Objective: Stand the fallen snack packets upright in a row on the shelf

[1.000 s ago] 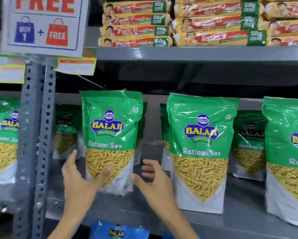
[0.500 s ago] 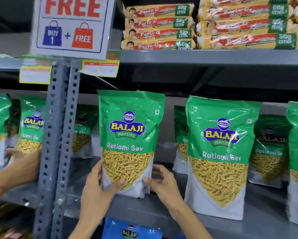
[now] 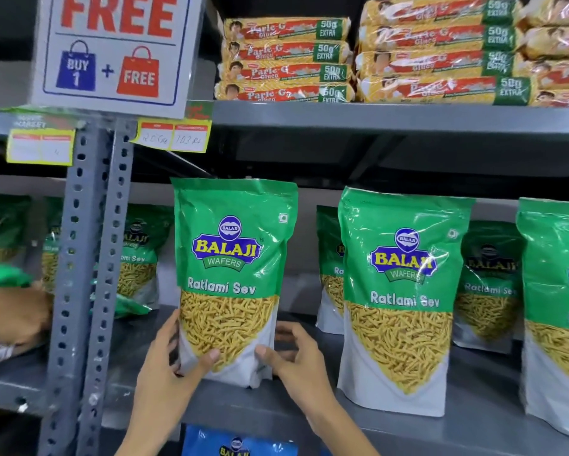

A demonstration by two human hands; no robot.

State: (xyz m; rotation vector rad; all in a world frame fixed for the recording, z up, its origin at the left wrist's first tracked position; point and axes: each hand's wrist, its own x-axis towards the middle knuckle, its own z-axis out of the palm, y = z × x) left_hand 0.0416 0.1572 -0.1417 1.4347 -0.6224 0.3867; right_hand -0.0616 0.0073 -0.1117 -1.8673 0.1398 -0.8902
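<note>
A green Balaji Ratlami Sev packet stands upright at the front of the grey shelf. My left hand grips its lower left edge, thumb across the front. My right hand holds its lower right corner, thumb on the front and fingers behind. To the right, a second packet and a third packet stand upright in the same front row. More packets stand behind them.
A perforated grey upright post divides the shelf bays. Left of it, another person's hand is on a green packet. Biscuit packs are stacked on the shelf above. A blue Balaji packet sits below.
Both my hands have closed onto the base of the front packet. Another person's hand has come in at the left. The view has shifted so the packets sit further right.
</note>
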